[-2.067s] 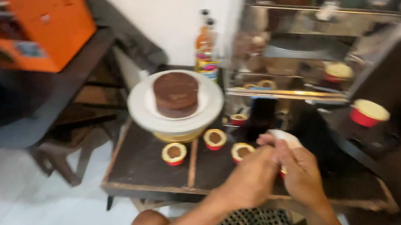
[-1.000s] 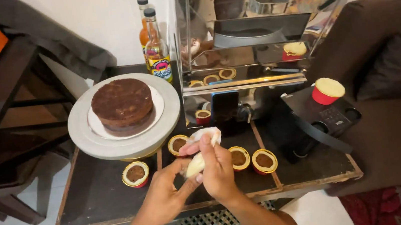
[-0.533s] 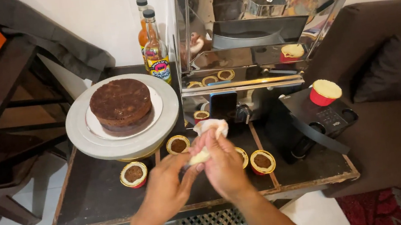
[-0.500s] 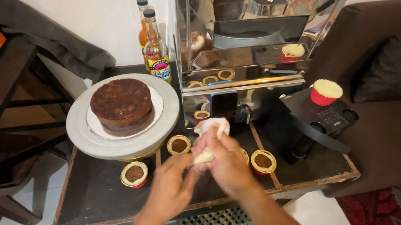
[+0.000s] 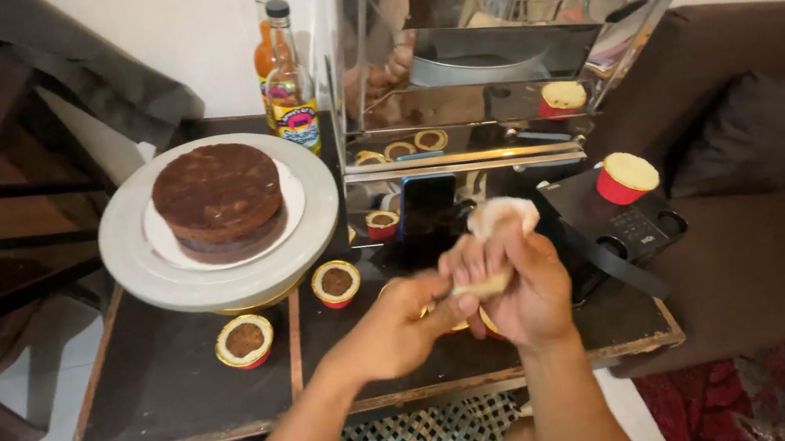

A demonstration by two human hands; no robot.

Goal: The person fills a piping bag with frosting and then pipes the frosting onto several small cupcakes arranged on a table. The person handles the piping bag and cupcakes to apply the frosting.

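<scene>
Piping bag [image 5: 500, 228]: cream-filled, gripped in your right hand [image 5: 518, 285]; your left hand [image 5: 394, 324] pinches its lower end. Cupcakes [image 5: 336, 282] left of both hands, on the bench [image 5: 166, 394].

The dark wooden tabletop [image 5: 166, 394] carries a grey cake turntable [image 5: 221, 270], two sauce bottles [image 5: 288, 85], red-and-gold cupcake cups [image 5: 245, 341], a mirrored cabinet [image 5: 484, 72] and a black appliance [image 5: 629, 223].

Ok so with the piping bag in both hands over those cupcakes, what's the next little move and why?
Probably squeeze the piping bag gently onto the cupcake under the hands. The right hand grips the bag and the left hand steadies its tip just above that cup, while two other cupcakes on the table show bare brown centres.
</scene>
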